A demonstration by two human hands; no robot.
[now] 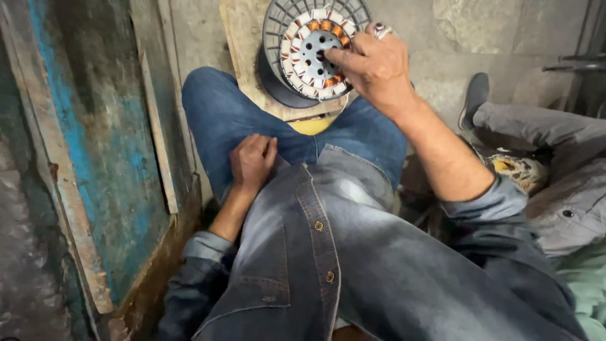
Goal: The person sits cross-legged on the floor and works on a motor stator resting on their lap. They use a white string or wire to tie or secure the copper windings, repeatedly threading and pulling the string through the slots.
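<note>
A round motor stator (314,52) with copper windings and white insulation sits inside a grey slotted housing on a wooden board (243,38) in front of my knees. My right hand (372,66) rests on its right side, with the fingers pressed on the windings and the index finger pointing at the metal centre. A ring shows on one finger. My left hand (251,161) lies on my left thigh with its fingers curled shut, and whether it holds anything is hidden. I wear a denim shirt and jeans.
A worn blue-painted metal panel (95,158) and wooden strips stand close on the left. At the right sits another person in grey trousers (549,136) with a dark shoe (475,98). Concrete floor lies beyond the board.
</note>
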